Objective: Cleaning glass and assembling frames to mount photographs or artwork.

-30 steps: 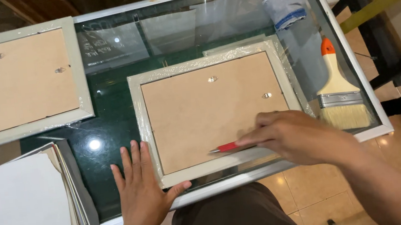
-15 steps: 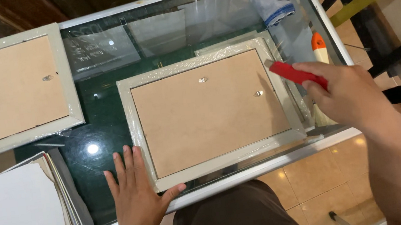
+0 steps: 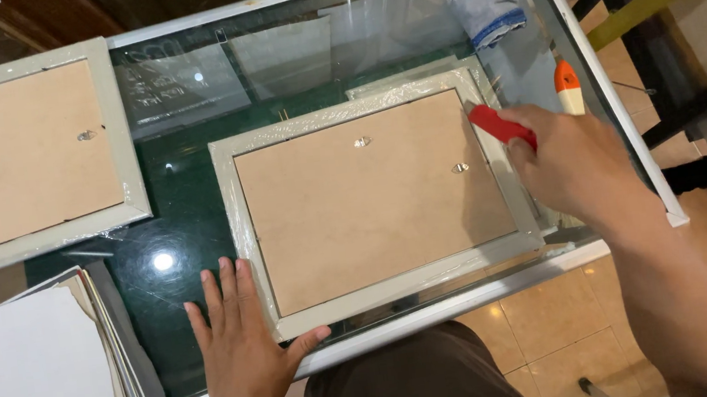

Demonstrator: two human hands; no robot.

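While a second frame [image 3: 21,161] lies face down at the far left of the glass worktop [image 3: 173,95], the left hand [image 3: 242,349] presses flat, fingers spread, beside the wrapped picture frame [image 3: 372,201], and the right hand [image 3: 580,164] pinches a red cutter [image 3: 500,126] at its right edge

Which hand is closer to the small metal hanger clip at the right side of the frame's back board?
The right hand. It holds a red tool just right of the hanger clip, over the frame edge. The left hand lies flat at the frame's lower-left corner.
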